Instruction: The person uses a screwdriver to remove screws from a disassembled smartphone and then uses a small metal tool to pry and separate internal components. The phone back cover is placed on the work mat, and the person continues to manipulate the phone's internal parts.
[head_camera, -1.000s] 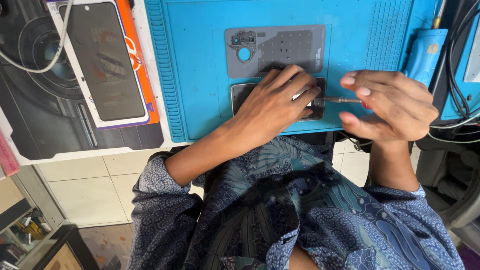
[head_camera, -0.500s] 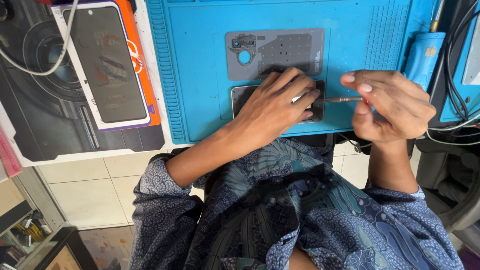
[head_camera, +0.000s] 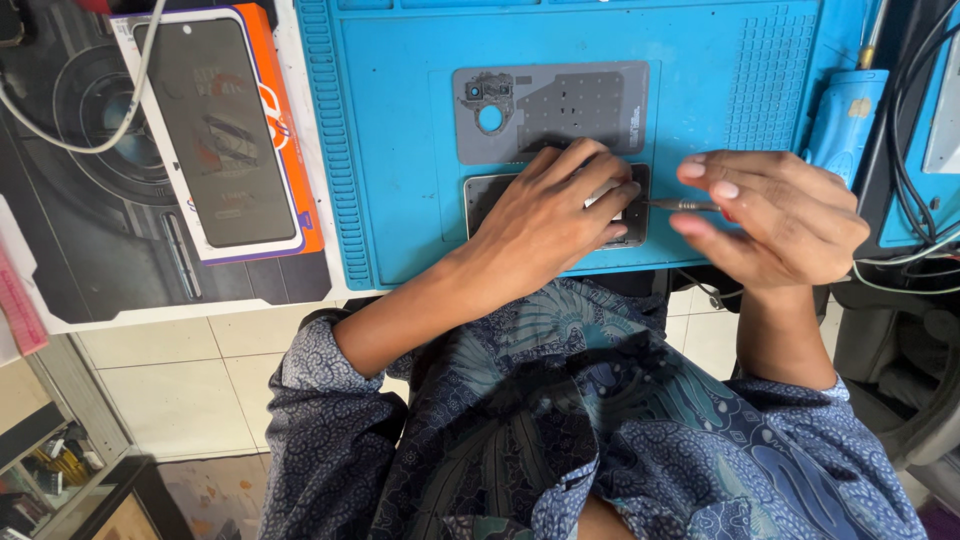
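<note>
My left hand (head_camera: 555, 210) lies flat over an opened phone (head_camera: 485, 195) on the blue work mat (head_camera: 400, 150), fingers spread and pressing it down; most of the phone is hidden under the hand. My right hand (head_camera: 775, 220) pinches a thin screwdriver (head_camera: 680, 204) with a red handle, its metal tip pointing left at the phone's right end beside my left fingertips. The phone's grey back cover (head_camera: 560, 110), with a camera cutout, lies on the mat just beyond the phone.
A boxed screen part (head_camera: 225, 130) with an orange edge lies left of the mat on a dark poster. A white cable (head_camera: 90, 140) crosses it. A blue tool (head_camera: 845, 120) and black cables (head_camera: 915, 130) sit at the right. Tiled floor shows below.
Both hands stayed on the phone; my right hand shifted slightly with the screwdriver tip still at the phone's right end. The view moved a little.
</note>
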